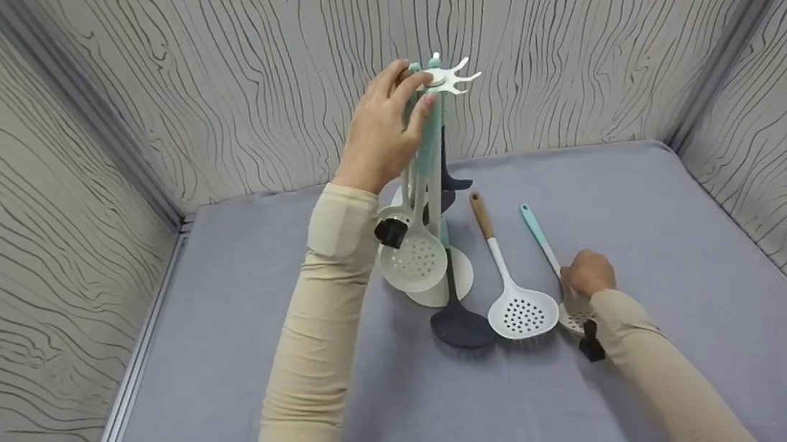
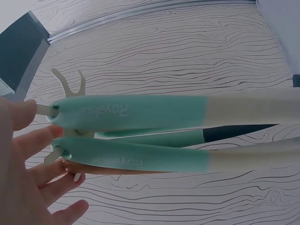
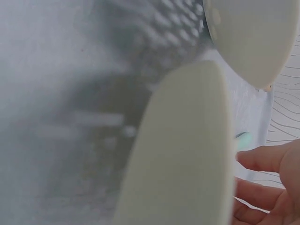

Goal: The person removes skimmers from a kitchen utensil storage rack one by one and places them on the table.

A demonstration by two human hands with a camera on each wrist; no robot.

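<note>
My left hand (image 1: 381,128) holds the top of a white utensil rack (image 1: 456,79) at its hub, with a finger across it. In the left wrist view, teal handles (image 2: 140,112) hang from the hooks by their end holes. Below that hand hangs a pale skimmer (image 1: 413,262). On the table, my right hand (image 1: 590,273) grips the pale neck of a slotted turner with a teal handle (image 1: 532,225). The turner's head (image 3: 183,154) fills much of the right wrist view, close to the cloth; that hand's fingers are partly hidden there.
Left of the turner lies a white skimmer (image 1: 521,313) with a wooden handle. A dark ladle (image 1: 461,326) lies by the rack's round white base (image 1: 465,275). Grey cloth (image 1: 244,322) covers the table; patterned panels (image 1: 277,59) enclose it.
</note>
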